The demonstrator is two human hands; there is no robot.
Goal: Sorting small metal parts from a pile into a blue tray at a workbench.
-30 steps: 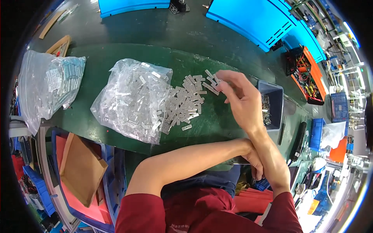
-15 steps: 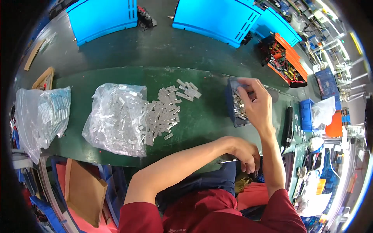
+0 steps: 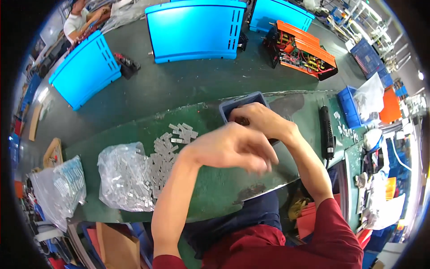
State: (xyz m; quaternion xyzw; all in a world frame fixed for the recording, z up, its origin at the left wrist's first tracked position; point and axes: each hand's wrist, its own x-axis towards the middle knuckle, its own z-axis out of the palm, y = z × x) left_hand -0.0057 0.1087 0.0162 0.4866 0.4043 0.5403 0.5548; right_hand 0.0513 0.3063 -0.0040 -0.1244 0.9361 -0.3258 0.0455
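My right hand reaches into a small blue plastic bin, its fingers bent down inside the near part. What those fingertips hold, if anything, is hidden. In front of the bin my left hand is in the air, smeared by motion, with thumb and fingers apart and nothing visible between them. It covers part of the bin and the table. Left of it lies a loose pile of small flat metal plates. The pile spills from a clear plastic bag full of the same plates.
A second clear bag lies at the far left. At right are a black electric screwdriver and a blue tray. Blue housings and an orange unit with wiring stand behind. A person is at the back left.
My left hand has risen from the table's front edge to above the green surface. My right hand has dipped further into the bin. The whole view has shifted.
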